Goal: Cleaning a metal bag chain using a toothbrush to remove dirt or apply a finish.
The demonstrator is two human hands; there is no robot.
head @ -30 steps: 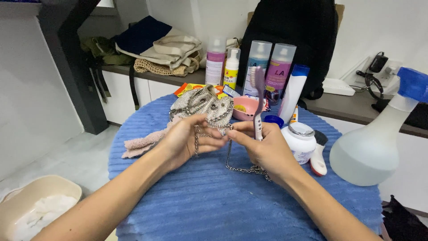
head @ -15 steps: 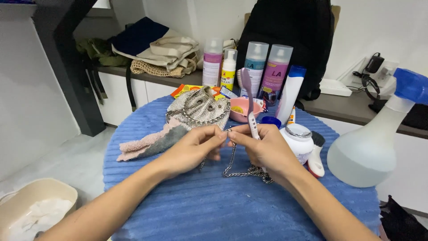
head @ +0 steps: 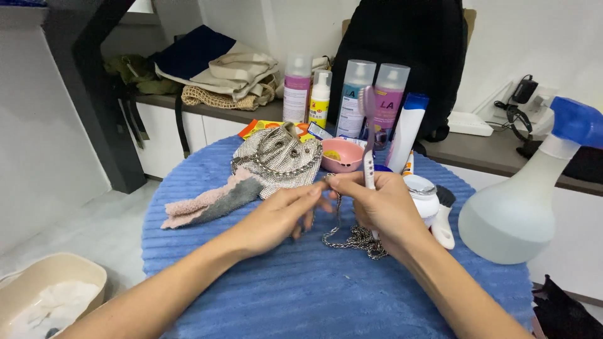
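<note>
The silver chain (head: 352,235) hangs from where both hands meet, its long axis running down toward the person, and its lower end lies piled in a loose heap on the blue ribbed cover (head: 301,295) of the round counter; the upper end is pinched between the fingertips at about the middle of the view. The left hand (head: 276,216) comes in from the lower left, its grip closed on the chain's top link between thumb and forefinger; the right hand (head: 386,207) faces it, its grip closed on a slim toothbrush (head: 368,135) that stands nearly upright, head up, and its fingertips seem also to touch the chain, though the overlap makes this hard to tell. Just behind the hands lies a silver mesh purse (head: 276,160) with a pink-grey cloth (head: 210,201) trailing to the left; a pink bowl (head: 341,155) sits beside the purse, and a white jar (head: 422,194) and a small white brush (head: 443,220) stand to the right of the right hand; a large spray bottle (head: 521,207) with a blue head rises at the right edge. Several bottles (head: 352,94) line the back edge; behind, a dark shelf carries bags. The nearer part of the cover, toward the person, is open; to the left the floor holds a beige tub (head: 44,295).
</note>
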